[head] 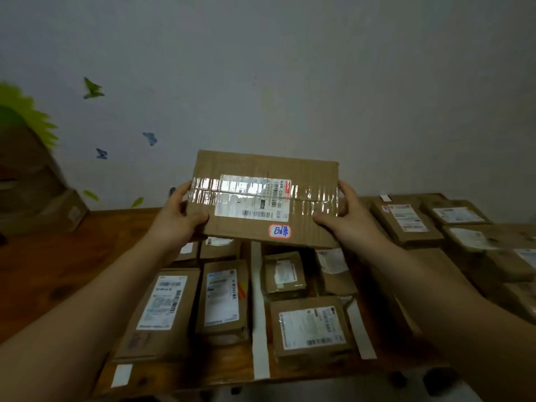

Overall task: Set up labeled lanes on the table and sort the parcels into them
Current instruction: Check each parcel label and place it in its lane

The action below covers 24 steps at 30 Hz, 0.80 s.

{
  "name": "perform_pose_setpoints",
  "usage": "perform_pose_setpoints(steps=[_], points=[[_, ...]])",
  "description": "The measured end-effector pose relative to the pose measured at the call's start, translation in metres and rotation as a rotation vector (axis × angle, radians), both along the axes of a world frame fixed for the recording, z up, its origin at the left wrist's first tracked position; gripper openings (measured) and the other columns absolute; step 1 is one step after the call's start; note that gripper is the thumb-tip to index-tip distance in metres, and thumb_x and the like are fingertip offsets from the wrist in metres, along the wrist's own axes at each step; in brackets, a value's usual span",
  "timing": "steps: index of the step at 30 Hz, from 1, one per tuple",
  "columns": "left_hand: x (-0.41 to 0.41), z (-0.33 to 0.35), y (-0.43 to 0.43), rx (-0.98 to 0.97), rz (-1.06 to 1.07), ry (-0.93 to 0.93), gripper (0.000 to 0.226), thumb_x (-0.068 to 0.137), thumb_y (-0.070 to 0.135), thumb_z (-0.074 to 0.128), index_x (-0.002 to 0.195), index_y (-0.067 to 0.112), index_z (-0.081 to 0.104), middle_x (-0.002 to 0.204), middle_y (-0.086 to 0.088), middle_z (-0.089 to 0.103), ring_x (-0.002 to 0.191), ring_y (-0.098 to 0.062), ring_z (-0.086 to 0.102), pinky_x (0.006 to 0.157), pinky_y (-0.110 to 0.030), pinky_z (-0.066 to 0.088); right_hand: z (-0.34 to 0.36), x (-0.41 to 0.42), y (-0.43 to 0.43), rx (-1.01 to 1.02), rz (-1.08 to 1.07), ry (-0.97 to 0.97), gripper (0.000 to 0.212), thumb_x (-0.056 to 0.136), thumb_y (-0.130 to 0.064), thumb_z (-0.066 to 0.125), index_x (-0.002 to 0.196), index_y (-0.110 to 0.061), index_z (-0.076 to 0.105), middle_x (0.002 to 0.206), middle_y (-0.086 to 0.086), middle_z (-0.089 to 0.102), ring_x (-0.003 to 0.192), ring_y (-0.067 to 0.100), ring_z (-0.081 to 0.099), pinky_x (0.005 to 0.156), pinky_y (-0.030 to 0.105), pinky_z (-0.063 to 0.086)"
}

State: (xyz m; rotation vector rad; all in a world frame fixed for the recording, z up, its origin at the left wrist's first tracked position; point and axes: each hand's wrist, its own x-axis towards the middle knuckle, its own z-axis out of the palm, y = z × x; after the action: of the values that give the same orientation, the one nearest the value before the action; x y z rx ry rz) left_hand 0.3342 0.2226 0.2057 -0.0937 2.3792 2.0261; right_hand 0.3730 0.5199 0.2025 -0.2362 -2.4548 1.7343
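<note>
Centre of the frame, big parcel (261, 169): up off the table (58, 271) in both my hands, broad face tilted toward me, clear tape shining across the seam.
Left hand (177, 216): clamped on the parcel's left edge, thumb pressed across the lower left corner of the face, fingers curled round behind.
Right hand (348, 219): gripping the right edge the same way, thumb lying on the face, fingers wrapped round the far side.
Shipping label (252, 198): white, stuck mid-face under the tape, barcodes showing, print turned sideways to me.
Red-bordered sticker (279, 231): just below the label, near the parcel's bottom edge, with blue handwriting I can't make out.
Long tape strip (259, 314): white, running down the table below the held parcel and splitting two groups of boxes.
Left-lane parcels (222, 297): two tall brown ones side by side, lower centre-left, labels facing up.
Middle-lane parcels (311, 323): a small one above a wider one, lying between the long strip and a shorter tape strip (359, 329).
Right-side parcels (406, 221): a cluster flat on the table at the right edge of the frame, beyond my right hand.
Small tape piece (121, 375): lower left, by the table's near edge.
Wall (290, 68): pale, with butterfly stickers (92, 89) at upper left.
</note>
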Motion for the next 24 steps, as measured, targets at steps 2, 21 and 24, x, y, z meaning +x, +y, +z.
perform_pose_setpoints(steps=[2, 21, 24], points=[[-0.001, 0.004, -0.018, -0.048, -0.023, -0.012, 0.066, 0.091, -0.001, 0.052, 0.142, 0.038, 0.034, 0.125, -0.009, 0.054, 0.098, -0.028, 0.063, 0.068, -0.039, 0.058, -0.002, -0.006, -0.016, -0.04, -0.083, 0.008, 0.069, 0.076, -0.03, 0.077, 0.131, -0.033, 0.035, 0.122, -0.008, 0.051, 0.102, 0.014, 0.057, 0.082, 0.038, 0.054], [-0.023, -0.055, -0.175, -0.349, 0.029, -0.294, 0.029, 0.086, 0.023, 0.066, 0.103, 0.019, 0.042, 0.103, -0.004, 0.055, 0.086, -0.019, 0.057, 0.067, -0.033, 0.052, -0.06, -0.022, -0.196, 0.058, -0.05, -0.258, 0.064, 0.086, -0.028, 0.068, 0.14, -0.028, 0.035, 0.132, 0.001, 0.054, 0.115, 0.024, 0.057, 0.09, 0.039, 0.051], [-0.014, -0.067, -0.183, -0.348, -0.005, -0.321, 0.045, 0.085, 0.021, 0.067, 0.119, 0.023, 0.037, 0.114, -0.001, 0.052, 0.092, -0.019, 0.055, 0.068, -0.032, 0.051, -0.07, -0.023, -0.202, 0.068, -0.012, -0.331, 0.06, 0.086, -0.021, 0.068, 0.139, -0.027, 0.039, 0.13, 0.001, 0.055, 0.115, 0.024, 0.058, 0.087, 0.037, 0.052]])
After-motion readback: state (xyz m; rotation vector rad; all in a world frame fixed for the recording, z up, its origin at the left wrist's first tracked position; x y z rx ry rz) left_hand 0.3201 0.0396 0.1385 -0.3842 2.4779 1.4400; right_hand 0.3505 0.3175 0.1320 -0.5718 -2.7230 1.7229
